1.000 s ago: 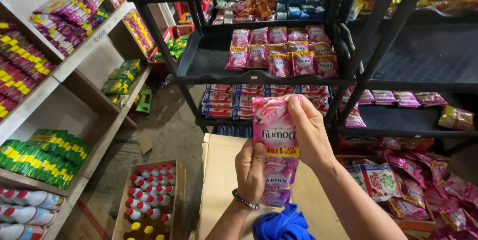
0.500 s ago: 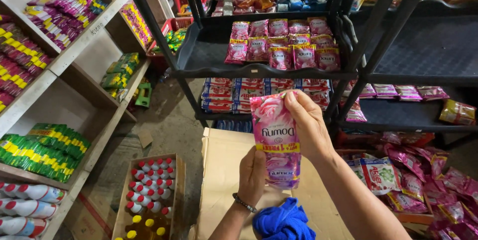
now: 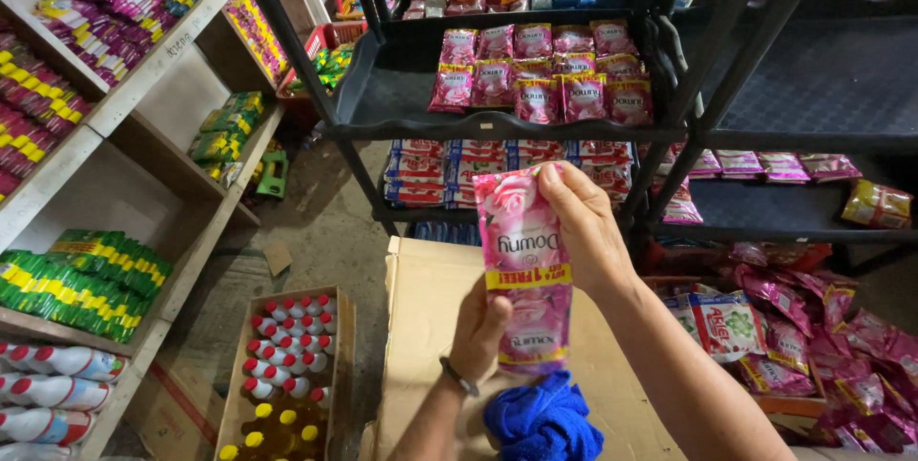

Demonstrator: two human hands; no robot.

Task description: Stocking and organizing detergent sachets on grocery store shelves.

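Shelves crowd this small shop on every side, above a dusty concrete floor (image 3: 325,231). At the far left, white wooden shelves (image 3: 143,88) carry purple and yellow packets, with green packets (image 3: 81,279) lower down and white bottles beneath them. Near the floor stands an open cardboard tray of red-capped bottles (image 3: 287,346). Just right of it lies a flat cardboard box (image 3: 430,289), and a blue cloth (image 3: 540,418) rests on its near end. Above the box, the left hand (image 3: 478,327) pinches the bottom of a strip of pink sachets (image 3: 526,270), while the right hand (image 3: 583,227) grips its top edge, thumb in front; the strip hangs upright between them. Behind stands a black metal rack (image 3: 497,126) with more pink sachets (image 3: 535,74) lined up. At the near right, loose pink sachets (image 3: 803,346) lie heaped.
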